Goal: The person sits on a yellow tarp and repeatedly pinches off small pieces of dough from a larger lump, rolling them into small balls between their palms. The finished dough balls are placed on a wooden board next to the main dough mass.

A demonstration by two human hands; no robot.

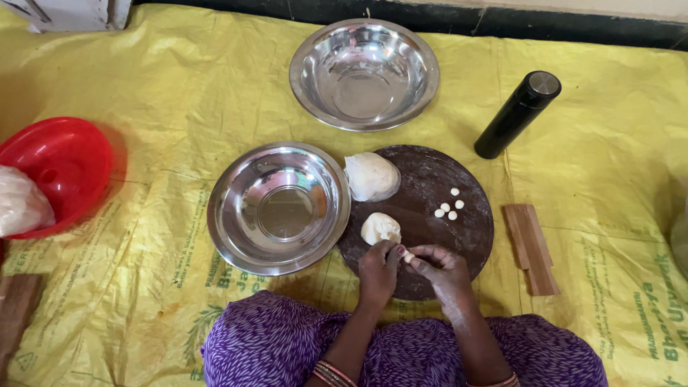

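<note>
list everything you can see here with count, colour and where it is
steel bowls: 2, silver, one at top centre, one left of the board, both on the sheet
round board: 1, dark brown, floury, centre
large dough lump: 1, white, on the board's upper left edge
smaller dough lump: 1, white, on the board just above the hands
small dough balls: 5, white, on the board's right half
flask: 1, black with a metal cap, lying right of the top bowl
wooden pieces: 2, light brown, side by side, right of the board
red bowl: 1, far left
bag: 1, clear, whitish contents, at the red bowl
plastic sheet: 1, yellow, under everything
left hand: pinching a small dough piece
right hand: floury, pinching the same piece
</note>
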